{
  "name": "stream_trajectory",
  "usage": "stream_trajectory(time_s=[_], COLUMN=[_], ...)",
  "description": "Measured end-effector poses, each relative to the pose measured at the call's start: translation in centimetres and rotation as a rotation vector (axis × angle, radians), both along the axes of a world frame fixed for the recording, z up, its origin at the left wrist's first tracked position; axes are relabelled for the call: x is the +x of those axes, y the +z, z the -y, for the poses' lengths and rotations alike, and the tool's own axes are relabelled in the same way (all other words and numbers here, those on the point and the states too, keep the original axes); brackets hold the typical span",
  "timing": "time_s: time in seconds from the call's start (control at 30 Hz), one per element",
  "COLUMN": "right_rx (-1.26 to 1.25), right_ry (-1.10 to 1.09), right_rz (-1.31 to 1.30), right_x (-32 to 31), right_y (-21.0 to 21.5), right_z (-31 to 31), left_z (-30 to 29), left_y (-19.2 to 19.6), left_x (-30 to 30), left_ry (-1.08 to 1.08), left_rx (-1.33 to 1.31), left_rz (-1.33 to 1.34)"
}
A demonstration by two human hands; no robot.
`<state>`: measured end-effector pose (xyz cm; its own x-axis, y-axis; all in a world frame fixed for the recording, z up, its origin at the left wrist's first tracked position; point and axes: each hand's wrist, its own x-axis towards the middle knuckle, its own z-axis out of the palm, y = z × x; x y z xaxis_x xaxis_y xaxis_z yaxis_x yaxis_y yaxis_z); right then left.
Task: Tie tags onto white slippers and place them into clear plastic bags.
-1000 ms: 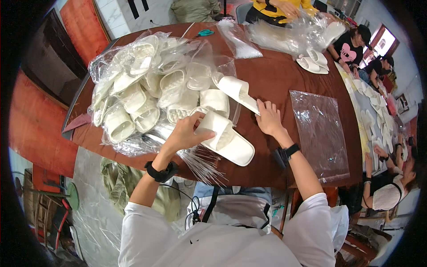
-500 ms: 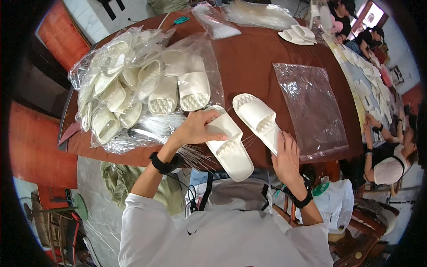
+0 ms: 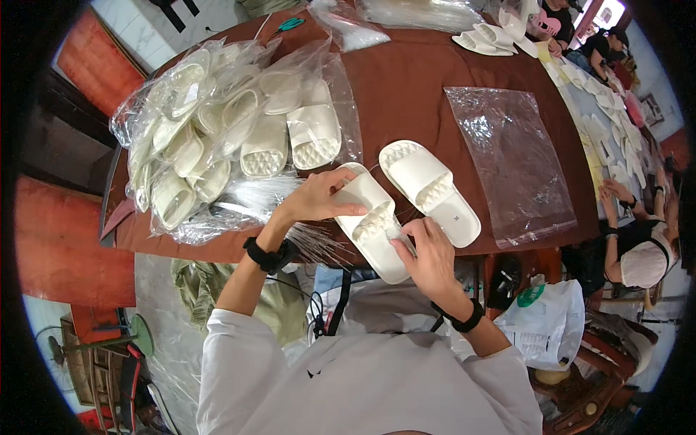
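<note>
My left hand (image 3: 317,197) grips a white slide slipper (image 3: 386,259) at its strap, thumb across the top. The slipper is tilted over the table's near edge. My right hand (image 3: 433,262) is at the same slipper's right side, its thumb on the insole and its fingers curled at the edge; their undersides are hidden. The matching white slipper (image 3: 428,181) lies just right of it, strap up, with its heel close to my right hand. Beyond that, a clear plastic bag (image 3: 513,167) lies flat on the brown-covered table (image 3: 391,87).
Bagged white slippers (image 3: 210,123) are heaped at the left, by a bundle of thin white ties (image 3: 264,199). Teal-handled scissors (image 3: 290,25), more plastic bags (image 3: 417,11) and loose slippers (image 3: 493,38) lie farther back. Other people (image 3: 641,254) sit along the right-hand table.
My right hand has let go of the right slipper, which now lies turned on the table. That hand has moved left to the slipper in my left hand.
</note>
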<state>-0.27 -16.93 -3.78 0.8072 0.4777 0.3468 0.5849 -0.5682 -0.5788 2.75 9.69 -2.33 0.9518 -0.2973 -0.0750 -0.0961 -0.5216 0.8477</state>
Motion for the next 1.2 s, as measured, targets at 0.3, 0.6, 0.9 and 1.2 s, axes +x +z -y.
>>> stream_trajectory(time_s=[0.3,0.6,0.9,1.2], right_rx=[0.051,0.053,0.16,0.251], right_ry=[-0.04,-0.037,-0.126,-0.181], right_rz=[-0.08,-0.057,-0.102,-0.075], right_x=[0.8,0.9,4.7,4.2], right_y=[-2.0,0.0,-1.8,1.5], right_z=[-0.4,1.0,-1.7,0.6], left_z=[-0.7,0.2,2.6,4.8], left_y=[-0.6,-0.4,0.0,3.9], left_x=[-0.1,0.3,0.9,-2.6], left_ry=[0.032,0.034,0.12,0.149], left_rx=[0.097,-0.057,-0.001,-0.087], left_rz=[-0.013,0.04,0.102,0.329])
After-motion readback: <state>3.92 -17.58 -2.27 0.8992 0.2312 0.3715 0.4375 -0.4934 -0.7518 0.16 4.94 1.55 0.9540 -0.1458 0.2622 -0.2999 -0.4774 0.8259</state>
